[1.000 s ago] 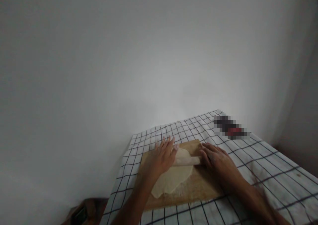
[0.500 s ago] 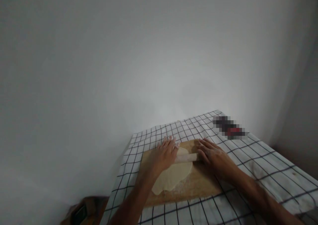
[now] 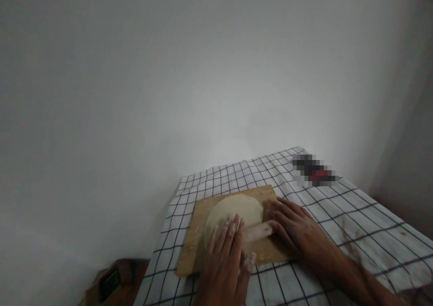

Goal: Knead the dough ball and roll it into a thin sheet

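A pale rolling pin (image 3: 257, 232) lies across the near part of a thin, rounded sheet of dough (image 3: 238, 207) on a wooden board (image 3: 194, 225). My left hand (image 3: 225, 256), floury at the fingertips, lies flat over the pin's left end, its fingers stretched forward above the dough. That end of the pin is hidden beneath it. At the pin's other end, my right hand (image 3: 292, 222) is closed over it, with the thumb beside the tip and the fingers bent down towards the board.
A white cloth with dark checks (image 3: 233, 180) covers the table. Towards its far right corner sits a blurred-out dark and red item (image 3: 314, 171). A pale wall (image 3: 216, 94) rises behind the table. Low on the left, beside the table, is a brown object (image 3: 115, 281).
Both hands and the rolling pin have come nearer to me, the left hand farthest. More of the dough's far side now shows.
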The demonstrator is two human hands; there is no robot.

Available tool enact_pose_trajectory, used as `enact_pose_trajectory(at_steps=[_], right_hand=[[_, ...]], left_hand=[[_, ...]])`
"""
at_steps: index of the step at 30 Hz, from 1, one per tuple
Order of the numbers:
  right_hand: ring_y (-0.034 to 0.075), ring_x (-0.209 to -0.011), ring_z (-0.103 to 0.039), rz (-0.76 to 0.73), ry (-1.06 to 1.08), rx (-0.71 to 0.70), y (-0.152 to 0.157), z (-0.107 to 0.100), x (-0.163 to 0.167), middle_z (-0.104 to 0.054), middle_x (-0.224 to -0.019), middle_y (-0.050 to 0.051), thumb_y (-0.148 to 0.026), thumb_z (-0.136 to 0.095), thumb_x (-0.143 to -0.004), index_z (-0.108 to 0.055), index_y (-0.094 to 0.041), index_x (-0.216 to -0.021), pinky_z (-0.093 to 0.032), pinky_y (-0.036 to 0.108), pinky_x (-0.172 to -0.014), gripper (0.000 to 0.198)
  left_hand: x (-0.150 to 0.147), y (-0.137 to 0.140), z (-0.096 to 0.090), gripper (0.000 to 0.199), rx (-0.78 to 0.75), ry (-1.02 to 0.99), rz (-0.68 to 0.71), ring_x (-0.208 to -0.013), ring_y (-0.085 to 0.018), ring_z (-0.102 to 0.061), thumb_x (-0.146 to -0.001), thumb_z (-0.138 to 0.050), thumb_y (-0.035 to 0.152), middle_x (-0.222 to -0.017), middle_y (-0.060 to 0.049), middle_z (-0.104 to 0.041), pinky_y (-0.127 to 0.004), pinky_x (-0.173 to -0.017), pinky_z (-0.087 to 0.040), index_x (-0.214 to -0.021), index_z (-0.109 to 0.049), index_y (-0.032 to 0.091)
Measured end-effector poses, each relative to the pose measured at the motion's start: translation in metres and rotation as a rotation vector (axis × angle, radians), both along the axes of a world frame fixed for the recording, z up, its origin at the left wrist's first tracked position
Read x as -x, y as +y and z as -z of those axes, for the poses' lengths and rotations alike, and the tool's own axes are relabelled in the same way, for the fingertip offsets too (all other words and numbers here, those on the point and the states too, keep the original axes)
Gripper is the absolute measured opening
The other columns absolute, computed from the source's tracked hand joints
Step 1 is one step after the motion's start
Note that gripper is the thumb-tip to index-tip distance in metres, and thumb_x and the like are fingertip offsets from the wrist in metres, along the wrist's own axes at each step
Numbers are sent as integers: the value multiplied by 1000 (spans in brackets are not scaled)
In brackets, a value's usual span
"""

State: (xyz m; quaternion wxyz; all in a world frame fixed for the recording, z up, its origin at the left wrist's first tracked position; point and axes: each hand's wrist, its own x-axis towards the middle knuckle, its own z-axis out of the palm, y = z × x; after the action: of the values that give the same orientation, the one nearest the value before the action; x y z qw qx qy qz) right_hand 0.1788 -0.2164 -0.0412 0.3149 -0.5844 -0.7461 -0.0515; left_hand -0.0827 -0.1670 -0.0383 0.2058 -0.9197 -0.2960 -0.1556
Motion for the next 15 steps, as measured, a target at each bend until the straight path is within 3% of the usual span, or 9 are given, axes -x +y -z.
enact_pose_trajectory(at_steps=[3, 9, 12, 15], right_hand=[[28, -140, -40, 36, -36, 17, 42, -9, -8, -56, -142, 9, -34, -41, -101, -66, -21, -118, -39, 52, -112, 32], [27, -137, -45, 4, -153, 171, 135, -31, -9, -63, -134, 9, -36, -32, -104, -67, -21, -118, -38, 47, -112, 40], [24, -131, -51, -40, -185, 188, 167, -37, -7, -68, -126, 6, -36, -40, -103, -69, -23, -114, -39, 42, -112, 34], [22, -128, -54, -82, -209, 188, 177, -36, -6, -69, -124, 5, -34, -42, -102, -70, -22, -112, -38, 40, -113, 32]], left_hand=[[-10, 22, -12, 60, 67, -38, -44, -146, -27, -32, -99, -41, 34, -158, -4, -34, -50, -117, -33, -155, -27, 20], [-25, 75, -21, 46, 148, -167, -191, -137, -32, -45, -100, -39, 36, -145, -14, -53, -58, -111, -37, -139, -50, 15], [-28, 83, -17, 45, 196, -204, -241, -135, -31, -49, -101, -37, 38, -142, -14, -56, -56, -110, -39, -137, -52, 15], [-30, 80, -11, 48, 222, -237, -295, -136, -30, -47, -101, -38, 41, -145, -14, -53, -53, -111, -38, -139, -50, 15]])
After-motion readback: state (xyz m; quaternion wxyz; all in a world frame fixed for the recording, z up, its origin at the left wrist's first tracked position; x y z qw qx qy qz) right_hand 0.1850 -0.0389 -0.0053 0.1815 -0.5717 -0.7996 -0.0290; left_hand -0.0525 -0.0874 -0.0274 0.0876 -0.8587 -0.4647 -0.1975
